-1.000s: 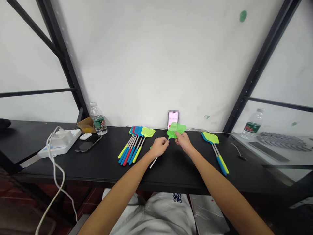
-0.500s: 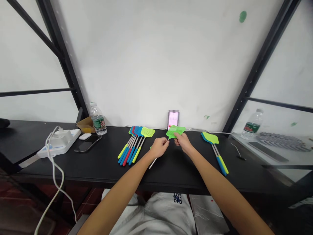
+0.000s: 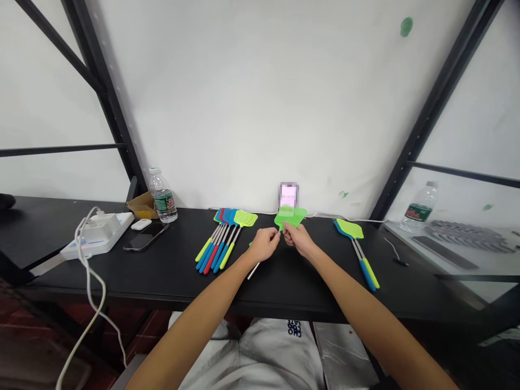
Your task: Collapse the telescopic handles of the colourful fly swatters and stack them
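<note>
A bright green fly swatter head (image 3: 296,217) is pinched near its base by my right hand (image 3: 299,238), its mesh tilted up toward the phone at the wall. Close beside it, my left hand (image 3: 265,245) is closed around the thin metal shaft just below the head. A bare silvery rod end (image 3: 253,271) sticks out under the left wrist. Both hands are above the black table, fingertips almost together. My fingers hide the joint between head and shaft.
Several fly swatters (image 3: 221,249) lie fanned at the left, and two more (image 3: 363,257) at the right. A lit phone (image 3: 288,195) leans against the wall. Further left are a water bottle (image 3: 164,200), a dark phone (image 3: 146,236) and a white power strip (image 3: 95,241) with cables.
My right hand has shifted slightly left, down to the base of the green head and nearer my left hand. The left hand stays almost where it was.
</note>
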Tool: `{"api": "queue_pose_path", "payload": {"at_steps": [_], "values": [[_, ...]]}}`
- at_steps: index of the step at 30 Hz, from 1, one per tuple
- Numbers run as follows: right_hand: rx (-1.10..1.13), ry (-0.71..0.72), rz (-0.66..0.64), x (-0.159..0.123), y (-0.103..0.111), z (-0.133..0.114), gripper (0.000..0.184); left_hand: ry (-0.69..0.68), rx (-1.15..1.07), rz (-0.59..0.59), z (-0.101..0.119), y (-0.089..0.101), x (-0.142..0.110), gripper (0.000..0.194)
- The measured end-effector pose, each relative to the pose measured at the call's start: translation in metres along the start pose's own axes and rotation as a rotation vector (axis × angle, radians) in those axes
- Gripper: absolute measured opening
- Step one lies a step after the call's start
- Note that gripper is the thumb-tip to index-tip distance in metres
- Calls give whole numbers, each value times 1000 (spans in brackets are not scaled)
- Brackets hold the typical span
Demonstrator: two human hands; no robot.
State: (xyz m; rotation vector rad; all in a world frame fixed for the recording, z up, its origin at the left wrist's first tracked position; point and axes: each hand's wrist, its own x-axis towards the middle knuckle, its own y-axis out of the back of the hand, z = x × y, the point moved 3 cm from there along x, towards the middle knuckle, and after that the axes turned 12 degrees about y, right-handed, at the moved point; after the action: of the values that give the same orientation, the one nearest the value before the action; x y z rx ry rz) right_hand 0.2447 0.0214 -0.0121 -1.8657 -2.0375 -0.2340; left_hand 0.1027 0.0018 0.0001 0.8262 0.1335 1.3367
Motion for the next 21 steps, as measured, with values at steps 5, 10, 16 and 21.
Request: {"api": "queue_pose_path", "payload": {"at_steps": [5,10,16,21], "values": [[50,-6,-29,-1,-4,2,35,-10,-29,20,-2,0,1,30],[50,-8,-9,-2,-6,2,34,-1,-18,19,-1,0,1,30],[39,6,-9,-3,-6,-1,33,-7,-13,18,-1,0,1,30],[2,-27,-47,-5,-14,2,35,-6,-35,35,-2,1,2,28]]}}
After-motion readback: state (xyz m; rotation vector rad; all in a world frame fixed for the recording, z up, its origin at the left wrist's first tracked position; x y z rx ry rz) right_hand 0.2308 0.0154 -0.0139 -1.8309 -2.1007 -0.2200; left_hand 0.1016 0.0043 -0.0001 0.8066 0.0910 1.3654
